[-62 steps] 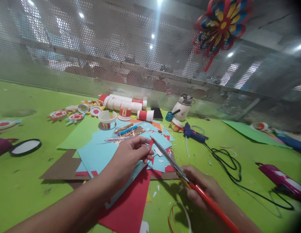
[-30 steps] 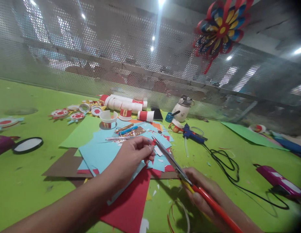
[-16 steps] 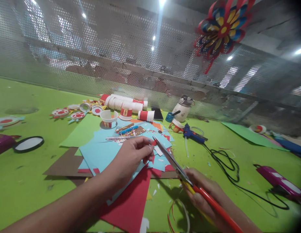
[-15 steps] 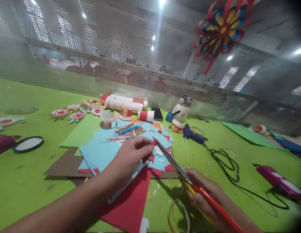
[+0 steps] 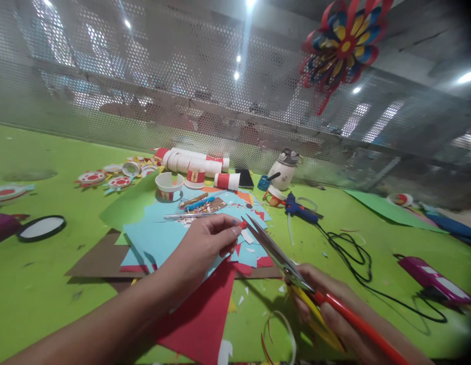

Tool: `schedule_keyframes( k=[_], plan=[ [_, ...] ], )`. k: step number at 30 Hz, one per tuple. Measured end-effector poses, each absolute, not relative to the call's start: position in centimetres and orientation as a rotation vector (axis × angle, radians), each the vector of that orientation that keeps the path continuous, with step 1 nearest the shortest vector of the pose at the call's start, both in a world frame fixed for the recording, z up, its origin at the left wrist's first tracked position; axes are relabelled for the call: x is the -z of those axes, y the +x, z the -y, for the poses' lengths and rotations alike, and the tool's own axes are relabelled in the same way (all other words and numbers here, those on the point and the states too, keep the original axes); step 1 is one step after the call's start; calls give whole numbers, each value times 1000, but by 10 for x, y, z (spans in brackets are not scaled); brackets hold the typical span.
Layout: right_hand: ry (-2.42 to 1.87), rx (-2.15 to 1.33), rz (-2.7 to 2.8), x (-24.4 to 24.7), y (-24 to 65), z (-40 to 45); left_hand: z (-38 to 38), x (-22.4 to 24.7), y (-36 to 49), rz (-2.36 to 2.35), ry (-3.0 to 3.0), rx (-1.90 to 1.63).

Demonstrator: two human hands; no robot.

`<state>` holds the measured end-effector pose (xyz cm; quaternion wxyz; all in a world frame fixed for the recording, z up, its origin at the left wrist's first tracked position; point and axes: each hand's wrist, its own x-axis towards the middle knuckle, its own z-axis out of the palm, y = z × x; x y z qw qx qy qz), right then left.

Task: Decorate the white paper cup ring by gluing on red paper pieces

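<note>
Between the thumb and forefinger of my left hand [image 5: 216, 235] is a small red paper piece [image 5: 244, 223], pinched at its edge. My right hand [image 5: 334, 299] grips a pair of scissors [image 5: 271, 248] with one red and one yellow handle. The blades are slightly parted, and their tips are close to the red piece. Below both hands lie sheets of light blue paper [image 5: 155, 238], a red sheet [image 5: 199, 314] and a brown sheet [image 5: 94, 256]. Small paper scraps are scattered over them.
Paper cups [image 5: 227, 181], a bottle [image 5: 284, 170] and a phone [image 5: 243, 178] stand or lie farther back. To the right are a blue glue gun [image 5: 299, 209], its black cable [image 5: 353, 263] and a purple device [image 5: 429, 281]. Turtle-like paper crafts [image 5: 91, 178] sit at left.
The scissor blades have opened a little wider, and my right hand has shifted slightly right. The green sheet's left part now looks lifted. My left hand keeps its pinch.
</note>
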<state>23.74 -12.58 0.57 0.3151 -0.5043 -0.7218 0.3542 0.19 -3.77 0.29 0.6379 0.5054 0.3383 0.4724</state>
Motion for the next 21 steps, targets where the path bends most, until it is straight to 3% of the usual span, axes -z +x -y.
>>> schedule_keyframes(
  k=[8, 21],
  plan=[
    [-1344, -765, 2005, -10, 241, 125, 35, 0, 1, -752, 1181, -1046],
    [-1350, -821, 1986, -7, 233, 126, 35, -2, 3, -708, 1069, -1031]
  ],
)
